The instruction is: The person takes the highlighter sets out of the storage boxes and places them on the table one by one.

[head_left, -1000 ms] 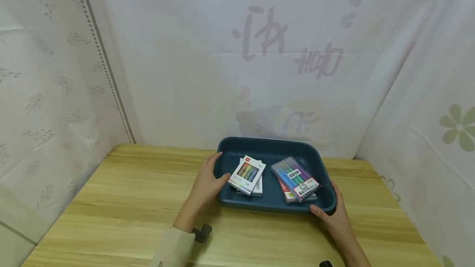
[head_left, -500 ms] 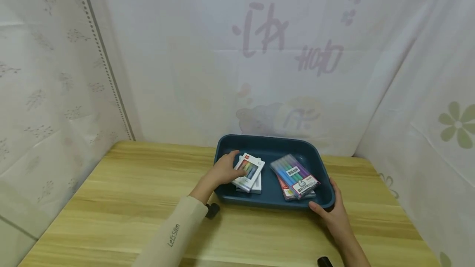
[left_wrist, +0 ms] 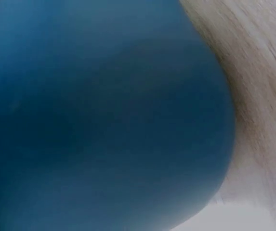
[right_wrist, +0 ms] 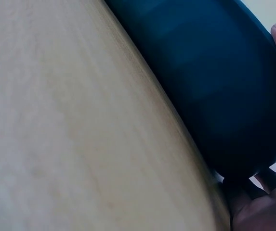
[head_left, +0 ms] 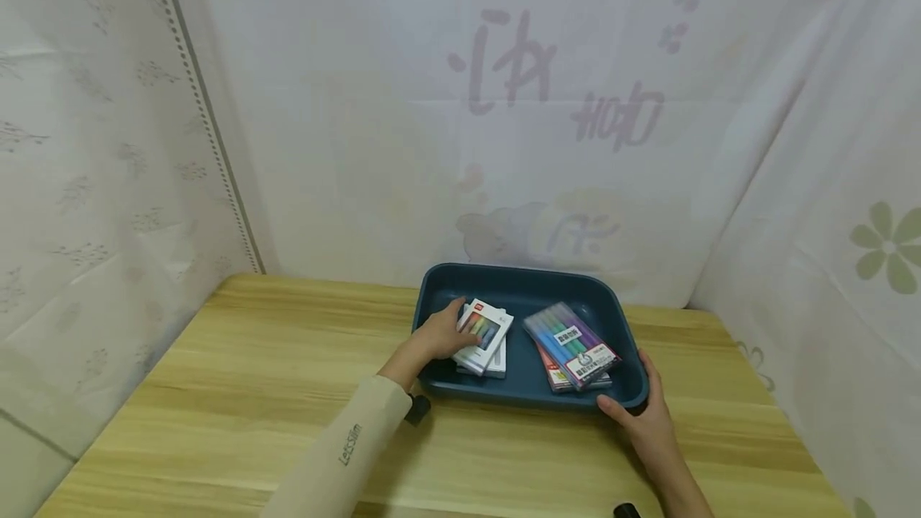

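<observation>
A dark blue tray sits at the back middle of the wooden table. My left hand reaches into the tray's left side and grips the top white pen box, which lies on a second white box. A clear pack of coloured pens rests on another pack in the right half. My right hand holds the tray's near right corner, thumb on the near wall. In the right wrist view the fingers curl under the tray. The left wrist view shows only a blurred tray wall.
White patterned curtains close in the table on the left, back and right. The tray stands close to the back curtain. Bare tabletop stretches to the left and toward me. A black wrist mount sits under my cream sleeve.
My left hand moved from the tray's left rim into the tray and onto the top white pen box. The right hand stayed at the tray's near right corner.
</observation>
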`<state>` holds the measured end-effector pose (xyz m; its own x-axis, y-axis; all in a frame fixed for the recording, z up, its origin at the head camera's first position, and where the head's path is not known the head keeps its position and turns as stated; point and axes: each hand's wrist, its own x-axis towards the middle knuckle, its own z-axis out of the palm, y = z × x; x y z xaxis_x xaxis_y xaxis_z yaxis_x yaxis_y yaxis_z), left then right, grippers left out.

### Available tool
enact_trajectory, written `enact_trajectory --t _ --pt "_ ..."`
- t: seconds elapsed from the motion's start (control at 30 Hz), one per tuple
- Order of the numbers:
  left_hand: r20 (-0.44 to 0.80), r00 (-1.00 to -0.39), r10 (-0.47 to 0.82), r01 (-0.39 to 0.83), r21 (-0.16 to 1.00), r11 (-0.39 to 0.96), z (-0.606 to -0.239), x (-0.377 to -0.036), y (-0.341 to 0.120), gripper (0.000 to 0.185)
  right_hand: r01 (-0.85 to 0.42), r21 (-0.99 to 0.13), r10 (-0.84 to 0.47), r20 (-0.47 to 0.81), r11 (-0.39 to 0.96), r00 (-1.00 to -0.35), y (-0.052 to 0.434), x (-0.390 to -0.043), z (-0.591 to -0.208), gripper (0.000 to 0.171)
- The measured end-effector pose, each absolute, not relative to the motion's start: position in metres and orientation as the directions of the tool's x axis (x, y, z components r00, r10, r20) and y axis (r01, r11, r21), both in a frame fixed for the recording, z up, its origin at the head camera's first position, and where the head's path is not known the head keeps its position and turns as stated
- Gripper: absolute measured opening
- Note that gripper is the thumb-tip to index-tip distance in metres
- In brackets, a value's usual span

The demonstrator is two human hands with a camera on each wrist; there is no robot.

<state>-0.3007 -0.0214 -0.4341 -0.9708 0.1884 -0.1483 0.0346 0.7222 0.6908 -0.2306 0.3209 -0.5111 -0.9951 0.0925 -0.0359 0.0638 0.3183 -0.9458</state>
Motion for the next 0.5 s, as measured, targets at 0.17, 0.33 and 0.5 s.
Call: enact_trajectory --t 0.17,0.33,0.5 --pt "-0.155 -0.97 0.185 0.027 0.691 0.722 -0.4366 -0.3029 -0.0207 0.079 0.063 -0.94 0.092 -0.033 0.336 -0.995 0.3216 -0.2295 -0.511 0.106" --pt "-0.17 -0.971 0.169 0.006 0.69 0.724 -0.4381 -0.3044 -0.0213 0.079 0.065 -0.942 0.084 -0.04 0.33 -0.996 0.3211 -0.2302 -0.5112 0.106" --pt "-0.179 -0.967 0.179 0.008 0.684 0.729 -0.4356 -0.3039 -0.021 0.081 0.058 -0.942 0.081 -0.033 0.33 -0.996 0.3219 -0.2292 -0.5115 0.105"
